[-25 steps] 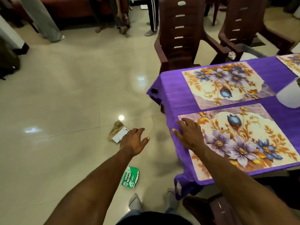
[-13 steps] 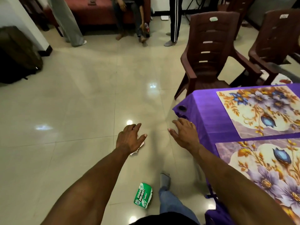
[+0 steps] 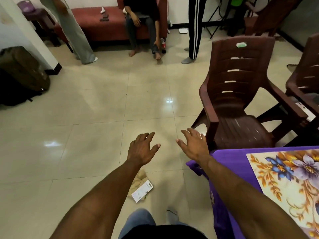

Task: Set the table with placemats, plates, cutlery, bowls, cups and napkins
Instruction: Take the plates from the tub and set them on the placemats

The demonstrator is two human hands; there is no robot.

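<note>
Litter [image 3: 141,187] on the floor just left of the tabletop [image 3: 231,156] could trip the person; left hand [image 3: 141,149] and right hand [image 3: 193,145] hang spread, empty, fingers gripping nothing

Bare forearms, blue jeans [image 3: 138,219], a dark top, apparently grey socks [image 3: 171,217].

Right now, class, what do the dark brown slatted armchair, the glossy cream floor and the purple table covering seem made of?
Dark brown slatted armchair: likely moulded plastic, one-piece, dull sheen. Glossy cream floor: polished tiles, grout lines, mirror-like light spots. Purple table covering: seemingly woven cloth, draping at the corner.
</note>
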